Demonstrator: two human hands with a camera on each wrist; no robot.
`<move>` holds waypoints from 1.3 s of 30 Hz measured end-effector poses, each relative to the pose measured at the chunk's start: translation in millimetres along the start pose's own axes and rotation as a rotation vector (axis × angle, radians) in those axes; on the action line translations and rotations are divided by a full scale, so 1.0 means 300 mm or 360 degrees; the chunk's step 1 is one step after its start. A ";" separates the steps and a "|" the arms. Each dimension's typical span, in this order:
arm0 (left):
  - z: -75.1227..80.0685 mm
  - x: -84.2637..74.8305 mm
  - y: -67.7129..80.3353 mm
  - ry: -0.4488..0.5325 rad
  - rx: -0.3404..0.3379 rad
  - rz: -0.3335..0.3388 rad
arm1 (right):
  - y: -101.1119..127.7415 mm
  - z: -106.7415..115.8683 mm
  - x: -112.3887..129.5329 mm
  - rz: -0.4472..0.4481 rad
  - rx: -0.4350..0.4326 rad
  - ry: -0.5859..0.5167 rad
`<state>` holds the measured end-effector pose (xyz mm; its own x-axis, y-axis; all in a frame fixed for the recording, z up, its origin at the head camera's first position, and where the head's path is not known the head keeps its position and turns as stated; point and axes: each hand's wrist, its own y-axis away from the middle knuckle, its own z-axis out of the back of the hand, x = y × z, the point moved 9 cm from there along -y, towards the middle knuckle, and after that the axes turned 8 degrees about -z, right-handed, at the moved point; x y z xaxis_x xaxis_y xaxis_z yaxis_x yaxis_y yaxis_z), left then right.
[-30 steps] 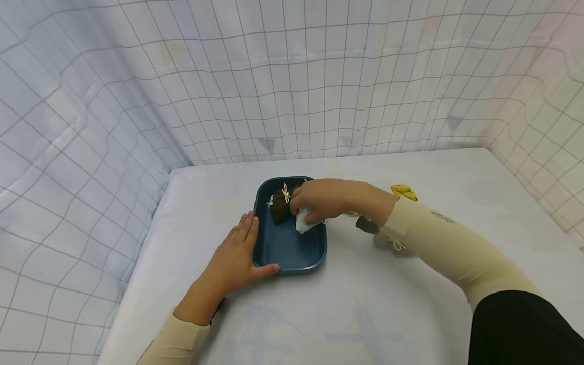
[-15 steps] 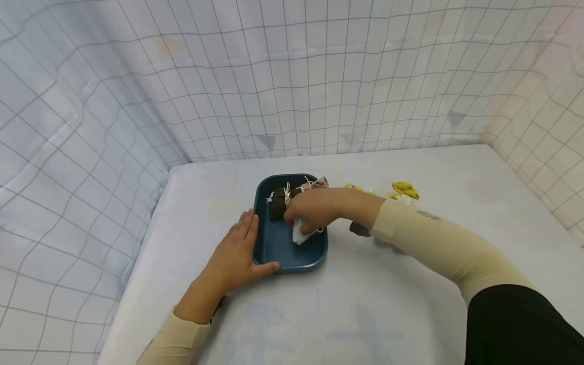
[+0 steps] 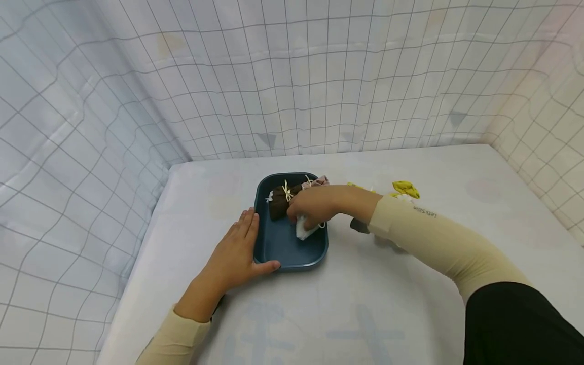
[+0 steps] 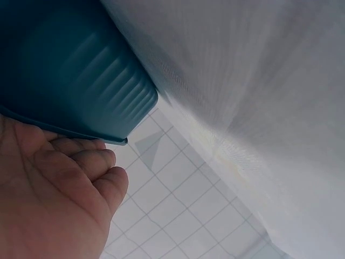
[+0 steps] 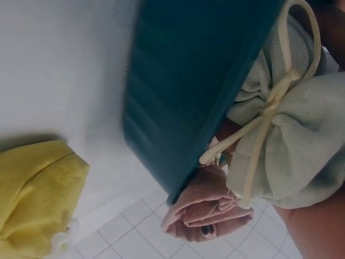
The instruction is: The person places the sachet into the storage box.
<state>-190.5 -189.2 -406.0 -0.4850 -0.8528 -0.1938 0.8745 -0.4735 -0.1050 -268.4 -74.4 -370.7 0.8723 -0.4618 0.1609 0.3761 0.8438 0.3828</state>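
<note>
Hands apart. Left hand [image 3: 234, 252]: nothing gripped; in the head view the fingers lie against the tray's 9 o'clock side, thumb on its rim at 7. Right hand [image 3: 315, 204]: in over the tray at 2 o'clock, thumb and fingers clamped on the pale pouch [image 3: 304, 231]. Pouch sits inside the tray outline at 3 o'clock; can't tell if it touches the tray floor.

Head cam only gets a pale corner and a loop of cord. Right wrist cam shows the rest: gathered cloth neck, cream cord [image 5: 272, 105] tied round it. Fingertip contact is mostly hidden there.

Blue tray [image 3: 285, 249]: head cam gives the inside, left wrist cam the ribbed outer wall and the fingers at the rim. In the tray, brown pouch [image 3: 278, 206] at 11 o'clock with its own pale tie. Pink pouch [image 3: 318, 182] at 1; right wrist cam shows its rolled end poking past the rim.

On the worktop [image 3: 374, 294], off the tray: dark item [image 3: 359, 226] at 3 o'clock, half under the right forearm; yellow pouch [image 3: 405, 189] between 2 and 3, farther out. Grid-pattern curtain [image 3: 315, 96] behind, at 12.
</note>
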 end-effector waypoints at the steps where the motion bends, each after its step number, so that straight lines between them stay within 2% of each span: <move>1: 0.000 0.001 0.000 -0.0001 -0.0001 -0.0001 | -0.002 0.000 -0.003 0.0002 -0.0004 -0.0007; 19: -0.001 0.001 -0.002 0.0010 0.0009 0.0011 | -0.020 -0.040 -0.019 -0.0028 0.0056 -0.0095; 39: -0.005 0.002 -0.003 0.0004 0.0007 0.0009 | -0.014 -0.047 -0.016 -0.0038 0.0060 -0.0033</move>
<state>-191.5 -189.0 -407.4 -0.4800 -0.8549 -0.1970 0.8773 -0.4696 -0.0994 -269.9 -71.9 -386.0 0.8564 -0.4875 0.1701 0.3843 0.8218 0.4206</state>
